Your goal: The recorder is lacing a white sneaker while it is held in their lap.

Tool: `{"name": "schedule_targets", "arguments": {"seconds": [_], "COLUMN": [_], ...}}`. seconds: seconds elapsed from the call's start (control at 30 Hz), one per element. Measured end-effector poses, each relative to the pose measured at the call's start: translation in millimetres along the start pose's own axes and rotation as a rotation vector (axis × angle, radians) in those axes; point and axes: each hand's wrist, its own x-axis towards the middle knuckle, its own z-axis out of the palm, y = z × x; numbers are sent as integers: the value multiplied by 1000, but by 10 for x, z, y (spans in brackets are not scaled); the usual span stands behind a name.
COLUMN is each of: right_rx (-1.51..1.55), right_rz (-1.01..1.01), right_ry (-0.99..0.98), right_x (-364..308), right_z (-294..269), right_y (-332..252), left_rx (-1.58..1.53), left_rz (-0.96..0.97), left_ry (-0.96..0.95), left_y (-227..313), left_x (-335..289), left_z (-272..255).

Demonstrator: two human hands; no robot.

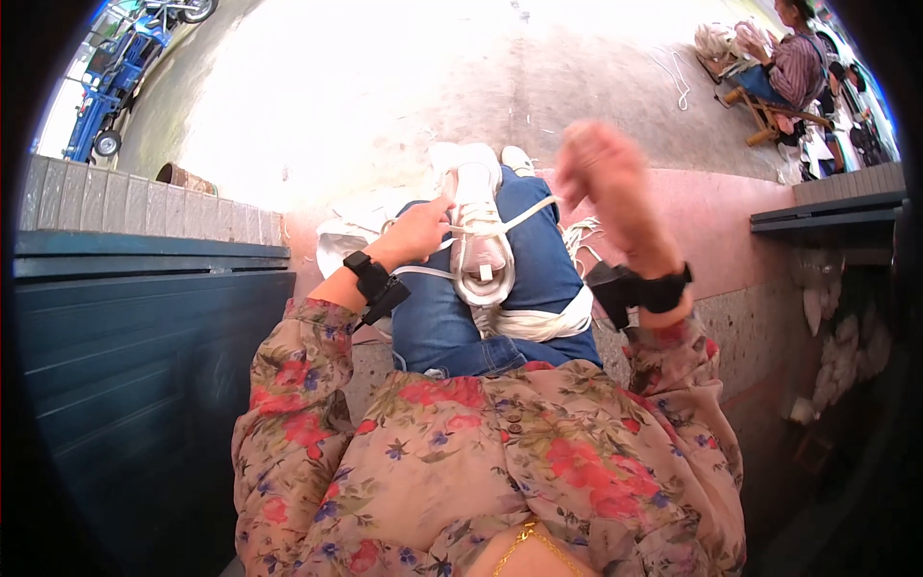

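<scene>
A pale sneaker (484,258) rests on my lap between my thighs, its heel opening toward me. One white shoelace (532,214) runs taut from its upper to my right hand (608,168), which is raised to the right and smeared by motion; its fingers look closed around the lace. At the sneaker's left edge, my left hand (421,231) has its fingers bent and pressed together near the eyelets, with a lace coming out below them. A bundle of white laces (548,322) lies over my right thigh. More loose laces (581,236) hang beside my right knee.
Other white shoes (344,240) lie left of my knees. Blue cabinets (154,365) flank me at left, with a dark shelf (832,226) at right. A seated person (793,72) works at far right. A loose cord (678,82) lies on the floor; a blue vehicle (120,72) stands far left.
</scene>
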Motion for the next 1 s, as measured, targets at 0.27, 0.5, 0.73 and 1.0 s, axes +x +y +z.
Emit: {"name": "schedule_targets", "arguments": {"seconds": [0.27, 0.5, 0.73, 1.0], "right_rx": [-136, -410, -903, -937], "right_rz": [570, 371, 151, 99], "right_ry": [-202, -97, -91, -137], "right_x": [-151, -121, -90, -53], "right_z": [520, 733, 754, 718], "right_y": [1470, 1688, 1751, 1736], "left_rx": [-323, -502, -390, -69], "left_rz": [-65, -153, -120, 154], "left_ry": [31, 65, 178, 408], "left_y": [-38, 1, -49, -281], "left_x": [-38, -153, -125, -73], "left_z": [-35, 36, 212, 458]}}
